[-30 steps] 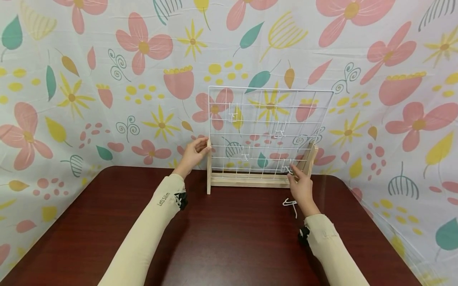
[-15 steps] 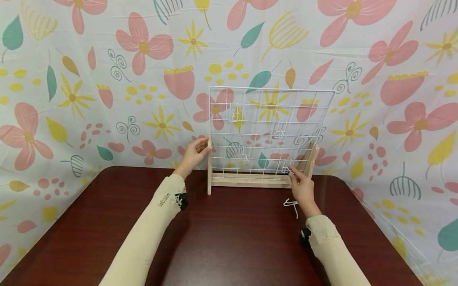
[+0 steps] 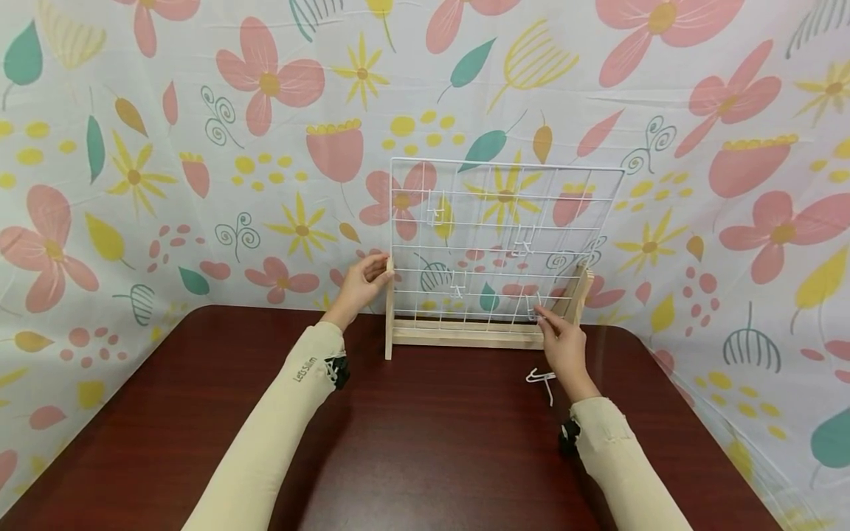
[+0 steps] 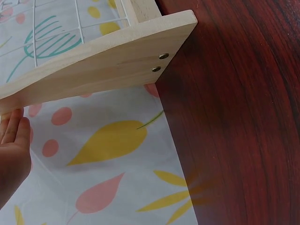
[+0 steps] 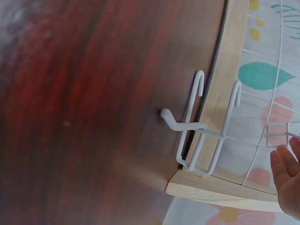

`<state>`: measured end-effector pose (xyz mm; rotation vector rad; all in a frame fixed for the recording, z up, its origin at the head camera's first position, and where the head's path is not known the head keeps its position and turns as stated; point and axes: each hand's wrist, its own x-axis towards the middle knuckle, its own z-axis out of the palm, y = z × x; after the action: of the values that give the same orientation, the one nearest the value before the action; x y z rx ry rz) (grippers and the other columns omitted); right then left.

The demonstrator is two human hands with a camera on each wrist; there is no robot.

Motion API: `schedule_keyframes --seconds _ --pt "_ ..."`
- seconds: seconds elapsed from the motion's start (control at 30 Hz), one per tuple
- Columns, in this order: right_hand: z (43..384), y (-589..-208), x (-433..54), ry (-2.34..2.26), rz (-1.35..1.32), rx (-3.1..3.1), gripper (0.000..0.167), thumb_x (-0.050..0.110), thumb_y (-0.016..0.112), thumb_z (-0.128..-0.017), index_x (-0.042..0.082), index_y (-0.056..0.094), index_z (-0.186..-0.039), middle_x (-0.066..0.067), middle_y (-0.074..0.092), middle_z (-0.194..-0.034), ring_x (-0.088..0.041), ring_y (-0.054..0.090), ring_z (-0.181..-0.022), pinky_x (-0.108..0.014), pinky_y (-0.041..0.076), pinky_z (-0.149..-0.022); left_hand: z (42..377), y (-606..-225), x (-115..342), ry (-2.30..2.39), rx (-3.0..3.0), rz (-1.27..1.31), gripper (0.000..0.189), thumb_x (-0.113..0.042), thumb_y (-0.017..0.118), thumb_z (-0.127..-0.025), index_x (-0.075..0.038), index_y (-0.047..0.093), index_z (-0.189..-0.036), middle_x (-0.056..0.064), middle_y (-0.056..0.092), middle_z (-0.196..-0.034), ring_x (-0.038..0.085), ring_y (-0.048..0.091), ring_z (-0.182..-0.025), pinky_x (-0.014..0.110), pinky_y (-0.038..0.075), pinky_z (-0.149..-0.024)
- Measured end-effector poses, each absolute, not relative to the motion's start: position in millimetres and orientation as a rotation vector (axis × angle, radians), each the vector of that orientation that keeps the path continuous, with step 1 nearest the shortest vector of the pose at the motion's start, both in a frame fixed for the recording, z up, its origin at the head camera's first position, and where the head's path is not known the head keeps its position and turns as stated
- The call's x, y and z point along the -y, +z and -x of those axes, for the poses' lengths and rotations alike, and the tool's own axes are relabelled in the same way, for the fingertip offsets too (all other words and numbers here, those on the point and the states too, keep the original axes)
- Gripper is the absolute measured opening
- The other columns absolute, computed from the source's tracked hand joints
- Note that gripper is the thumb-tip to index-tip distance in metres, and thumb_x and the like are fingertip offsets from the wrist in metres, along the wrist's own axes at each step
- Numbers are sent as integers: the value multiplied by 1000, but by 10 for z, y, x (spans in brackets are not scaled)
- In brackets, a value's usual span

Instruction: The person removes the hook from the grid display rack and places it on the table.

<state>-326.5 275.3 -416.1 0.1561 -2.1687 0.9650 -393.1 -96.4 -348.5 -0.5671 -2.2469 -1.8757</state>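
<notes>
A white wire grid (image 3: 508,164) stands upright in a pale wooden stand (image 3: 465,335). My left hand (image 3: 358,289) pinches the upper end of the stand's left side piece (image 3: 389,317); in the left wrist view its fingers (image 4: 18,131) touch the wood's outer face. At the grid's lower right, my right hand (image 3: 564,346) pinches a white wire hook (image 3: 533,304) with thumb and fingertips. The right wrist view shows that hook (image 5: 277,135) against the grid, its prong partly hidden by the fingers. Three other hooks hang on the grid, including one (image 3: 435,216) at upper left.
A loose white double-wire hook (image 3: 541,377) lies on the dark red-brown table (image 3: 425,442), in front of the stand's right end and near my right wrist. Behind the table hangs a flower-patterned cloth (image 3: 265,184).
My right hand and the hook it pinches have shifted only slightly, and the hook looks a little turned. The left hand keeps its place on the stand, and the head view has drifted slightly.
</notes>
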Motion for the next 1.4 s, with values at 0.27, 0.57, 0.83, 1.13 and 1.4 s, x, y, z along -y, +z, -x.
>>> schedule_keyframes --seconds 0.27,0.57,0.83,1.13,1.4 --pt "3279 -4109 -2730 955 -202 2093 19 1 67 -90 0 74 -107 -20 72 -92 -9 49 -56 -11 31 -47 3949 -3482 962 -1876 2246 589 46 -9 61 -95 1 49 -138 22 53 -133 32 50 -125 38 46 -102" --pt "3319 -4061 -2723 991 -224 2024 17 -1 69 -87 0 75 -103 -21 71 -92 2 51 -58 -6 32 -48 3935 -3479 969 -1863 2244 578 45 -7 61 -95 2 50 -137 22 54 -132 32 51 -124 38 46 -102" --pt "3322 -4029 -2743 1002 -224 1999 16 0 71 -85 1 76 -100 -19 72 -90 12 45 -59 -5 33 -52 3938 -3489 967 -1859 2250 575 45 -7 61 -95 3 49 -138 23 54 -132 33 51 -124 37 47 -101" --pt "3317 -4002 -2770 1003 -250 1974 16 -1 72 -84 0 76 -100 -19 72 -93 12 50 -65 -3 36 -56 3922 -3481 961 -1846 2240 559 45 -7 61 -95 4 50 -137 24 54 -131 35 52 -123 38 46 -102" --pt "3278 -3950 -2781 1006 -279 1965 15 0 71 -85 0 76 -100 -19 72 -95 8 48 -62 -5 33 -51 3927 -3481 961 -1846 2247 566 45 -9 62 -94 2 51 -137 22 55 -131 33 52 -123 39 47 -101"
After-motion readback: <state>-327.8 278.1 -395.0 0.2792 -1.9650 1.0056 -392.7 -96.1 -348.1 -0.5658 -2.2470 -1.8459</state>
